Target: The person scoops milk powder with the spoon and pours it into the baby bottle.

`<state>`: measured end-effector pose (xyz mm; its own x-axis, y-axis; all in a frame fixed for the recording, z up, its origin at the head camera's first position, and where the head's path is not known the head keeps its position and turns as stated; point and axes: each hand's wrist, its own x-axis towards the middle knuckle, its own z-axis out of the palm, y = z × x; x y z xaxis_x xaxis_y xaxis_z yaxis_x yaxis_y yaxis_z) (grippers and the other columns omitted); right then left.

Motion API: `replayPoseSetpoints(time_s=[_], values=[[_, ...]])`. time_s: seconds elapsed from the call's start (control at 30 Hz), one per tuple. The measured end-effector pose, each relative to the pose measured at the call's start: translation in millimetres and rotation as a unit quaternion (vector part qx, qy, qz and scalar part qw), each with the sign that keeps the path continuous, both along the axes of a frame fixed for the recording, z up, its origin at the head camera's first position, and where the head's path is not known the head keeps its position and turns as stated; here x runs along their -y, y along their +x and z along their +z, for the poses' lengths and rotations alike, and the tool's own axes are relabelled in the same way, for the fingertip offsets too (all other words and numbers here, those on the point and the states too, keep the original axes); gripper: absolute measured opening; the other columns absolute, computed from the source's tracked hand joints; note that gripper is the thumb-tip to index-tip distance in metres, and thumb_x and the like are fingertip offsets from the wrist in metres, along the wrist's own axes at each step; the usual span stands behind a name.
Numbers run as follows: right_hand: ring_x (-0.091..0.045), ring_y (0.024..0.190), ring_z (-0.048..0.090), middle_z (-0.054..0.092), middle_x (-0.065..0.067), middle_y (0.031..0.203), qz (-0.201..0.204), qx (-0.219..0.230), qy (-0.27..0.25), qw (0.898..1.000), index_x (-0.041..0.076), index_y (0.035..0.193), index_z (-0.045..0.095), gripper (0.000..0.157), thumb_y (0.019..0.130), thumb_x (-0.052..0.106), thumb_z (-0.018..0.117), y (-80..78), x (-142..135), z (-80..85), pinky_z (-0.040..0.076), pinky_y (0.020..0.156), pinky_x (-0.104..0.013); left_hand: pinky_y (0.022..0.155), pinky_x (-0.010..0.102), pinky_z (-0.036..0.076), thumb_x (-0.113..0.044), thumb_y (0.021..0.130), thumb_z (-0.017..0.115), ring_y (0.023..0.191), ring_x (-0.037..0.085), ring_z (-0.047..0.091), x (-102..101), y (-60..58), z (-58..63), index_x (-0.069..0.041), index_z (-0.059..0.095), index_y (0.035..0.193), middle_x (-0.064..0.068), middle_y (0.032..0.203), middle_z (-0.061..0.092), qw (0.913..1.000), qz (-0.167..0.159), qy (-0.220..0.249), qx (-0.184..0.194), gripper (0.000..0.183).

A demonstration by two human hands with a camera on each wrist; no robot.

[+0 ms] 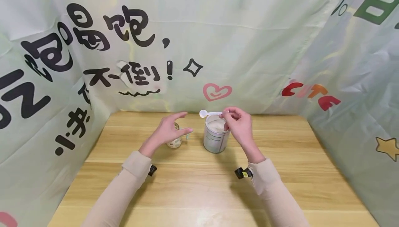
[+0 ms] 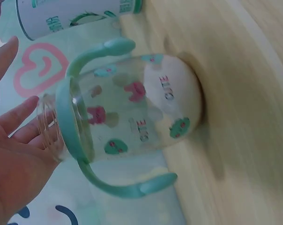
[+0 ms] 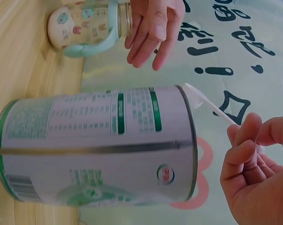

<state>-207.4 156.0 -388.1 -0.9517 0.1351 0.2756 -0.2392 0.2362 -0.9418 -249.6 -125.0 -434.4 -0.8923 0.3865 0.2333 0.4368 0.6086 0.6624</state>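
My right hand [image 1: 240, 124] pinches the handle of a white measuring scoop [image 1: 213, 113] between thumb and fingers. The scoop's bowl, toward the left, is just above the rim of an uncovered tin can [image 1: 215, 144], which has pale powder [image 1: 215, 124] inside. On the left, my left hand [image 1: 166, 130] is spread, thumb and fingers apart, around the neck level of a clear baby bottle [image 2: 125, 122]. This bottle stands upright and uncapped, with a mint-green collar and two handles [image 2: 106, 51]. White powder [image 2: 172, 89] fills its bottom part.
Both containers stand toward the back of a wooden table [image 1: 193, 185], the can to the right of the bottle. Close behind them hangs a printed cloth backdrop [image 1: 249, 46], which also encloses the left and right sides.
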Motion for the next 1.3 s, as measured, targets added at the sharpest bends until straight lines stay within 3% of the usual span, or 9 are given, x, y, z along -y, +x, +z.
replayPoseSetpoints(time_s=[0.13,0.23,0.3,0.53,0.77,1.03,1.3], values=[[-0.014,0.049,0.058,0.077,-0.026,0.096,-0.007,0.004,0.000,1.000,0.001,0.105,0.073,0.018,0.101,0.017,0.066,0.8,-7,-1.4,0.052,0.053,-0.024,0.102,0.054,0.058,-0.048,0.088,0.084,0.102,0.044,0.073,-9,-1.6,2.8,-0.012,0.055,0.153,0.013,0.152,0.061,0.9999,-0.009,0.001,0.008,0.081],[-0.015,0.050,0.059,0.077,-0.024,0.096,-0.016,0.009,0.001,1.000,0.002,0.105,0.073,0.018,0.101,0.017,0.066,1.2,-13,-2.4,0.055,0.054,-0.026,0.117,0.054,0.048,-0.049,0.087,0.085,0.137,0.037,0.060,-16,-3.1,3.2,-0.012,0.054,0.154,0.012,0.153,0.060,0.9999,-0.015,-0.007,0.005,0.082],[-0.016,0.049,0.059,0.078,-0.022,0.094,-0.024,0.008,0.003,1.000,0.002,0.105,0.074,0.017,0.100,0.017,0.066,1.8,-17,-2.6,0.056,0.054,-0.028,0.119,0.055,0.046,-0.048,0.087,0.085,0.141,0.036,0.057,-22,-3.8,3.3,-0.012,0.053,0.155,0.012,0.154,0.059,0.9997,-0.024,-0.005,0.008,0.083],[-0.012,0.048,0.058,0.079,-0.021,0.093,-0.036,0.005,-0.003,0.999,0.000,0.105,0.073,0.017,0.100,0.014,0.065,4.2,-26,-3.0,0.050,0.049,-0.024,0.116,0.057,0.048,-0.055,0.085,0.085,0.142,0.036,0.057,-40,-3.1,5.7,-0.017,0.052,0.156,0.011,0.154,0.060,0.9993,-0.033,-0.014,0.006,0.088],[-0.011,0.049,0.059,0.077,-0.025,0.095,-0.042,0.008,0.005,0.999,-0.001,0.104,0.073,0.018,0.101,0.017,0.067,6.2,-30,-4.0,0.043,0.045,-0.020,0.121,0.052,0.044,-0.058,0.084,0.085,0.145,0.035,0.054,-52,-2.1,8.3,-0.011,0.048,0.158,0.013,0.158,0.055,0.9986,-0.050,-0.020,-0.003,0.096],[-0.011,0.048,0.060,0.076,0.006,0.081,-0.048,0.003,0.030,0.998,0.003,0.103,0.074,0.016,0.100,0.017,0.067,8.6,-33,-5.0,0.035,0.041,-0.020,0.122,0.053,0.042,-0.055,0.084,0.085,0.145,0.035,0.054,-61,-0.6,8.9,-0.009,0.048,0.158,0.013,0.159,0.053,0.9982,-0.056,-0.021,-0.001,0.095],[-0.022,0.049,0.063,0.079,-0.015,0.087,-0.059,-0.014,0.083,0.995,0.001,0.103,0.075,0.015,0.098,0.012,0.066,5.9,-36,-11.0,0.037,0.040,-0.021,0.122,0.052,0.043,-0.052,0.085,0.086,0.145,0.036,0.053,-70,-1.5,5.9,-0.004,0.047,0.157,0.017,0.158,0.053,0.9978,-0.063,-0.019,-0.007,0.095]])
